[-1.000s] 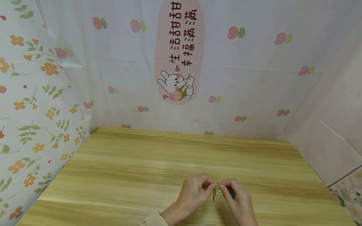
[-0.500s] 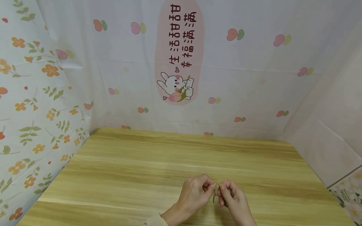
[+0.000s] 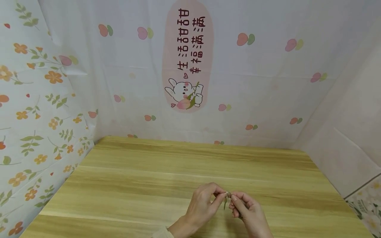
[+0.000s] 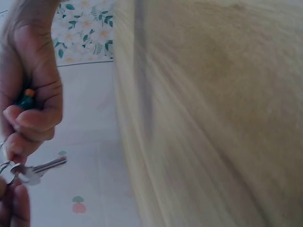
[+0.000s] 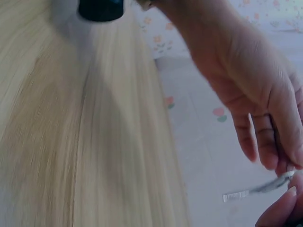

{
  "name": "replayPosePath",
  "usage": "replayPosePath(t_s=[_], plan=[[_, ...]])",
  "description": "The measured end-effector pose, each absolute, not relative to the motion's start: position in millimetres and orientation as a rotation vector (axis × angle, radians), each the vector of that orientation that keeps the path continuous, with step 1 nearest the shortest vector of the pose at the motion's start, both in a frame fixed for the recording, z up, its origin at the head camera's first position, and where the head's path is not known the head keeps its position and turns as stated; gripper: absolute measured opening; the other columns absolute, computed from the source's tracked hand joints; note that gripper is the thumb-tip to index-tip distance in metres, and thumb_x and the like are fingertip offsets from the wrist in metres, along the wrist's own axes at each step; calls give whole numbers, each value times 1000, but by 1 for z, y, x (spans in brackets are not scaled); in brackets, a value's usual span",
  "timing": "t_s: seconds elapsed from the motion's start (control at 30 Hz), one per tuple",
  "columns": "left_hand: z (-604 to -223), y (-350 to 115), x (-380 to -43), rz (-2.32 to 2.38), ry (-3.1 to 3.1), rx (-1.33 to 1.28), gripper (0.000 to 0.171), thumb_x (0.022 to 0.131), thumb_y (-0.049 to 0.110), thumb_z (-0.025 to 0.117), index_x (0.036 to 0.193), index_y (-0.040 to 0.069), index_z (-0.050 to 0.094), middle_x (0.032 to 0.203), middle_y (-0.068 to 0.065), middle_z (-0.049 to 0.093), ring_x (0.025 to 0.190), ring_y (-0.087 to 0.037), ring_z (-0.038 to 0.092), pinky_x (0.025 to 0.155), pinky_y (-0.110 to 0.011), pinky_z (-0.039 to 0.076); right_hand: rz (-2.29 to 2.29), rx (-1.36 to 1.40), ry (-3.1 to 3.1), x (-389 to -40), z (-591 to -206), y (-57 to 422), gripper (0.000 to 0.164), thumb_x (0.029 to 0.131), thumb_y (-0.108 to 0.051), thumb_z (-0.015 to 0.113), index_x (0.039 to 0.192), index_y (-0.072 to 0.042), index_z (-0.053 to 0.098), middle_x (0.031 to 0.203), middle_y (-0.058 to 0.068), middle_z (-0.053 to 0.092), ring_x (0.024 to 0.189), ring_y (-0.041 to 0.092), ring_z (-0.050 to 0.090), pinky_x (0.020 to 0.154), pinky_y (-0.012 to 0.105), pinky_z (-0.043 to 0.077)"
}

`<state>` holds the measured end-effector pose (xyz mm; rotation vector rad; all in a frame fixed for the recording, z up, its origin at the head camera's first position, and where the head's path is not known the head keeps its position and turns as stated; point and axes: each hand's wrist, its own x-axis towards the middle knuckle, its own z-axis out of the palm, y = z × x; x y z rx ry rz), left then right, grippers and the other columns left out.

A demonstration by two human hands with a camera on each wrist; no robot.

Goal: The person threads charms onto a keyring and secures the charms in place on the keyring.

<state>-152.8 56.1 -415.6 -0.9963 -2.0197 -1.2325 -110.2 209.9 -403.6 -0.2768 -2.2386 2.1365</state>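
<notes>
In the head view my left hand [image 3: 205, 201] pinches a small metal key ring [image 3: 228, 193] between thumb and forefinger. A silver key [image 3: 224, 204] hangs down from it. My right hand [image 3: 248, 210] faces it, thumb and forefinger pinching at the ring's right side. The left wrist view shows the key [image 4: 49, 165] sticking out sideways between the two hands. Curled in the right hand's other fingers is a small dark green object with an orange tip [image 4: 27, 98], mostly hidden. From the right wrist, the key's blade [image 5: 235, 196] points away from the left hand's fingertips.
Both hands are above a wood-grain table [image 3: 134, 185], near its front. White cloth with printed fruit and a rabbit [image 3: 184, 92] hangs behind it, and flower-patterned cloth [image 3: 38, 132] hangs at the left. A dark round object [image 5: 100, 8] shows at the right wrist view's top.
The right hand has turned and its fingers have closed in at the ring, so the green object no longer shows in the head view. The left hand keeps its place.
</notes>
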Motion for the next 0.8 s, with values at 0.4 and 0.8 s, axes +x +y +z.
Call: replayPosePath(t_s=[0.4,0.8], plan=[[-390,43,-147,-1119,-2376,-1083,5,85,16,69,81,13,69,79,8,64,64,5,45,54,-5,33,1356,233,-2348,-106,-405,209,16,86,4,62,81,-11,64,64,-11,55,48,4,46,43,22,41],[-393,43,-147,-1360,-2328,-1125,9,86,17,68,81,10,71,80,4,65,68,7,48,60,-6,42,1643,84,-2368,-107,-403,215,6,89,-1,59,85,-3,64,65,-5,56,50,8,47,48,25,45]])
